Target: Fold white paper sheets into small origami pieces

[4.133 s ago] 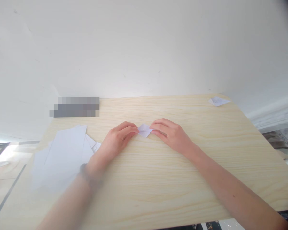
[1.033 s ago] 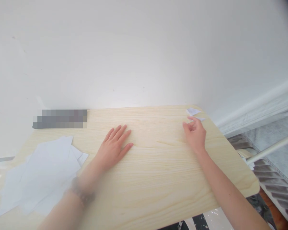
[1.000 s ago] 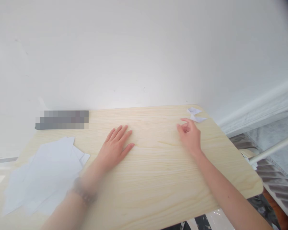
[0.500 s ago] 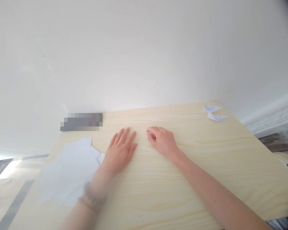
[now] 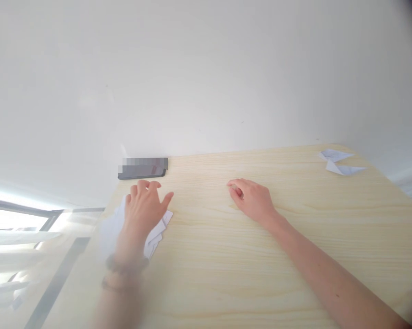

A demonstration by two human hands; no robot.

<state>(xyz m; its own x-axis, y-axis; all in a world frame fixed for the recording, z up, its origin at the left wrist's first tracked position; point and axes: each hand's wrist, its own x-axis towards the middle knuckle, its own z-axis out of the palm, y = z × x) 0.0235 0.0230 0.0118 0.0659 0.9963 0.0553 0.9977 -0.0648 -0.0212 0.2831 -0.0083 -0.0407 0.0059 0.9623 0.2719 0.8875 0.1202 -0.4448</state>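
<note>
Pale wood-grain covers the tabletop, which runs back to a plain white wall.

The left hand lies palm down near the left edge. Its fingers are spread apart and it rests on a small pile of white paper sheets. It grips nothing, and the sheets lie flat beneath it, showing past the palm on both sides. Their left part is blurred. Bead bracelets circle the left wrist.

The right hand rests on bare wood near the middle of the tabletop, well apart from the sheets. Its fingers are curled loosely inward and the thumb is close to the forefinger. Whether the tips meet cannot be told, and nothing shows inside the curl. The forearm stretches back toward the lower right corner.

A dark flat object, partly pixelated, lies at the far edge against the wall, just beyond the left hand's fingertips.

Two small folded paper pieces sit in the far right corner, well away from both hands. One folded paper piece is nearer the wall. The other folded piece lies just in front of it, with its point toward the right edge.
</note>
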